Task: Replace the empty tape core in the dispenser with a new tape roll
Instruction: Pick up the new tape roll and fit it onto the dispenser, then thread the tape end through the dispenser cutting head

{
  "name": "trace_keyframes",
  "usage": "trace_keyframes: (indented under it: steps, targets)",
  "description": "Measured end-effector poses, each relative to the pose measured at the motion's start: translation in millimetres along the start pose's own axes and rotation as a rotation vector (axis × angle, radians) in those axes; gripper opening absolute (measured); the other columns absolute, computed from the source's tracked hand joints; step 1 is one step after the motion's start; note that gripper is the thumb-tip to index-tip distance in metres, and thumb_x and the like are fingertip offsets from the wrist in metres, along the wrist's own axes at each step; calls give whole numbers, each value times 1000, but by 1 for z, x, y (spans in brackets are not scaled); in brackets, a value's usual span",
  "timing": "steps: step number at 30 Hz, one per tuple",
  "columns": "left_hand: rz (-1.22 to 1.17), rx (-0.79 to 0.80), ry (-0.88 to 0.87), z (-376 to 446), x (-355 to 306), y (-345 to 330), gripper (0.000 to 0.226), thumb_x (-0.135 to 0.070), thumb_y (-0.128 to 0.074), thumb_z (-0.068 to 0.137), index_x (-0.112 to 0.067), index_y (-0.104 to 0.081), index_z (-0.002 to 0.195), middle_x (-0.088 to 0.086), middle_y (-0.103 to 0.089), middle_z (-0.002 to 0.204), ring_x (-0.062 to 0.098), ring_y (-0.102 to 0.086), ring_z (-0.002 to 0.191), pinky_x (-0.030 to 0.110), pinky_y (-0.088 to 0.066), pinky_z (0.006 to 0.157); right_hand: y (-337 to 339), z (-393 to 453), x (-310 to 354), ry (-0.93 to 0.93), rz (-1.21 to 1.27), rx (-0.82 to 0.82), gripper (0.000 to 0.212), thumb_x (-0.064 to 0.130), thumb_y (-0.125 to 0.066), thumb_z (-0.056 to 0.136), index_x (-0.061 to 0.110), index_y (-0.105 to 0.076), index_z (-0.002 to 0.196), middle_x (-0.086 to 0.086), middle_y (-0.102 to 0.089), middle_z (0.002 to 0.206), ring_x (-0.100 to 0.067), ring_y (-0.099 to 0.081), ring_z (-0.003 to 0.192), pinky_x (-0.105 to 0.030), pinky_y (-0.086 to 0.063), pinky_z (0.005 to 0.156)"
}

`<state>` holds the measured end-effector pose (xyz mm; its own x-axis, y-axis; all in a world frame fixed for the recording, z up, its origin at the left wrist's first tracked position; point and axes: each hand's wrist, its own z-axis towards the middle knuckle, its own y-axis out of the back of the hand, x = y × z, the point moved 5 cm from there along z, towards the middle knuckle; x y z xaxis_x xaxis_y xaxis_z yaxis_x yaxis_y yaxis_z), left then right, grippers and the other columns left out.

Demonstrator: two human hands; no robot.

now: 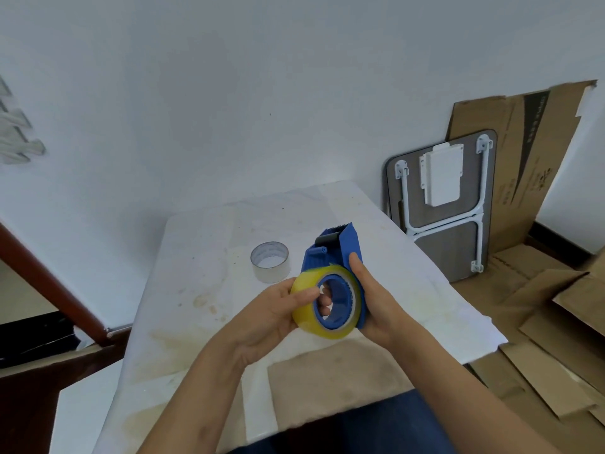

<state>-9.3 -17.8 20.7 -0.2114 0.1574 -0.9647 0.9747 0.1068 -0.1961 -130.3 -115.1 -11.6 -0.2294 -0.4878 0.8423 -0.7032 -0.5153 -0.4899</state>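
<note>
A blue tape dispenser (330, 250) is held above the table, its cutter end pointing away from me. A yellowish new tape roll (309, 322) sits around the dispenser's blue hub. My left hand (278, 316) grips the roll from the left, fingers showing through the hub's opening. My right hand (373, 303) holds the dispenser's right side, fingers along its flat plate. The empty tape core (270, 262), a pale ring, stands on the table to the left of the dispenser, apart from both hands.
The table (203, 290) wears a stained white cover. A folded small table (445, 204) and flattened cardboard (537, 158) lean on the wall at right; more cardboard (540, 355) lies on the floor. A dark wooden frame (55, 283) is at left.
</note>
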Motion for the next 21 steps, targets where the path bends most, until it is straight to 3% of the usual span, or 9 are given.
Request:
trace_keyframes:
  steps: [2, 5, 9, 12, 15, 17, 21]
  targets:
    - [-19, 1, -23, -1, -2, -2, 23, -21, -67, 83, -5, -66, 100, 6, -69, 82, 15, -65, 77, 24, -57, 75, 0, 1, 1, 22, 15, 6, 54, 54, -62, 78, 23, -67, 122, -17, -67, 127, -36, -61, 121, -54, -45, 105]
    - [11, -31, -49, 0, -1, -2, 27, -18, -74, 84, -6, -63, 106, 8, -69, 83, 17, -65, 79, 27, -56, 77, -2, 4, 6, 78, -40, 30, 52, 54, -59, 84, 21, -65, 124, -15, -69, 124, -35, -63, 117, -53, -47, 103]
    - [96, -122, -67, 3, 0, 4, 48, -19, -77, 83, -7, -58, 125, 13, -74, 112, 23, -69, 101, 35, -54, 90, 0, 7, 19, 224, -233, -145, 33, 40, -62, 91, 18, -65, 115, -9, -69, 118, -31, -64, 115, -44, -52, 98]
    - [198, -205, -73, 2, -1, 9, 51, -21, -77, 84, -21, -55, 130, 3, -71, 121, 19, -68, 108, 30, -52, 91, 4, 1, 38, 480, -448, -324, 14, 20, -68, 89, 22, -61, 101, 5, -59, 122, -16, -60, 115, -30, -49, 91]
    - [237, -261, -79, 1, 0, 9, 47, -21, -77, 85, -27, -54, 126, -3, -70, 113, 6, -68, 94, 21, -52, 81, -5, -7, 51, 739, -822, -299, 19, 6, -62, 89, 23, -71, 89, 7, -50, 133, -11, -52, 119, -22, -44, 92]
    - [262, -286, -91, -1, 1, 8, 43, -23, -77, 85, -33, -54, 120, -8, -69, 105, -1, -68, 86, 17, -51, 74, -14, -8, 52, 827, -1019, -250, 21, 10, -63, 89, 26, -76, 92, 4, -46, 144, -14, -43, 127, -21, -38, 98]
    - [270, -335, -121, -1, 1, 6, 39, -25, -77, 85, -35, -53, 114, -9, -66, 101, 1, -65, 83, 17, -50, 68, -29, -6, 55, 974, -1368, -268, 15, 31, -67, 87, 22, -77, 94, -5, -42, 152, -29, -31, 139, -35, -36, 105]
